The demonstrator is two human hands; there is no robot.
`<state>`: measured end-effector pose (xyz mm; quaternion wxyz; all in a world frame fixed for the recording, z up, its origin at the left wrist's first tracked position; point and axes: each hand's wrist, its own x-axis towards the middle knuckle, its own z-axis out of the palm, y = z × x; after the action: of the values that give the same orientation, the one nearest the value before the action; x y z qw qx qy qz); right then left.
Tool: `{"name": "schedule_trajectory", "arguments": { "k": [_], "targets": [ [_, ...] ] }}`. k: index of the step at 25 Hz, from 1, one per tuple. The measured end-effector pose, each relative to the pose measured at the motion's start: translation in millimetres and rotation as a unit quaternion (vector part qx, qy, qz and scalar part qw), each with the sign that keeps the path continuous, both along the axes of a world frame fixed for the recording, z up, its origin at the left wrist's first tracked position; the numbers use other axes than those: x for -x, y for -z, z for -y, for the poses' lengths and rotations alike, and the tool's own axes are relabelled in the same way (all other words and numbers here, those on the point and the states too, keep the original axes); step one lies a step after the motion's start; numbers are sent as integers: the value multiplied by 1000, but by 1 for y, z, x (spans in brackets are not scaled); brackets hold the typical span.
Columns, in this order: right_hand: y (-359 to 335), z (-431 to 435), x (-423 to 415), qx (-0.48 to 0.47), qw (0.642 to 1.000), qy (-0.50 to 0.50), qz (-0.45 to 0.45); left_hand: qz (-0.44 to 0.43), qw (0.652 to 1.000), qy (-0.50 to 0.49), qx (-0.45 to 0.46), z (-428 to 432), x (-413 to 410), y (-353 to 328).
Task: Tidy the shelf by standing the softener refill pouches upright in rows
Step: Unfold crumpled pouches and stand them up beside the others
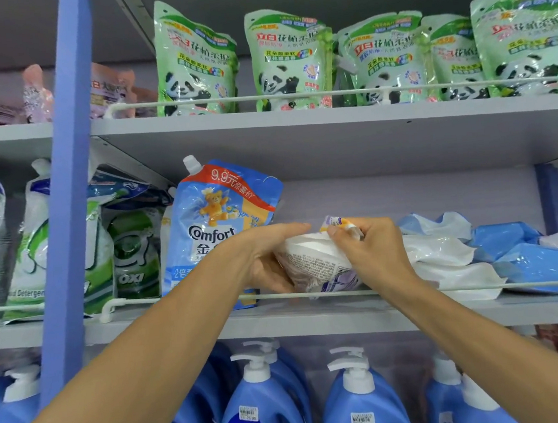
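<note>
A blue Comfort softener pouch [216,218] stands upright at the left of the middle shelf [316,321], behind the wire rail. Both hands hold a white and lilac pouch [314,262] just right of it, its back side facing me and its base near the rail. My left hand [268,257] grips the pouch's left side. My right hand [374,249] pinches its top by the spout. Several more blue and white pouches [502,250] lie flat in a heap to the right.
Green panda pouches [289,62] stand in a row on the shelf above. Green detergent bags [67,240] fill the bay left of the blue upright post [68,185]. Blue pump bottles [267,409] stand on the shelf below.
</note>
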<state>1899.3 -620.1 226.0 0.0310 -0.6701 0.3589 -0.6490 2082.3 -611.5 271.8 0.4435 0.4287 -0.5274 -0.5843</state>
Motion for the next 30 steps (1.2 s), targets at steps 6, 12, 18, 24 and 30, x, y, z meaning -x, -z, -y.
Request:
{"name": "schedule_trajectory", "arguments": {
  "k": [6, 12, 18, 24, 30],
  "targets": [
    [-16, -11, 10, -15, 999, -46, -2, -64, 993, 2, 98, 0, 15, 5],
    [-21, -11, 10, -160, 977, -104, 93, -175, 950, -132, 221, 14, 22, 12],
    [-19, 10, 16, -308, 901, -228, 203, -196, 915, -116, 332, 18, 32, 28],
    [-19, 15, 18, -283, 916, -193, 208, -152, 916, -27, 369, 23, 31, 25],
    [-16, 5, 23, -81, 988, -67, 110, -56, 967, 24, 246, 24, 18, 14]
  ]
}}
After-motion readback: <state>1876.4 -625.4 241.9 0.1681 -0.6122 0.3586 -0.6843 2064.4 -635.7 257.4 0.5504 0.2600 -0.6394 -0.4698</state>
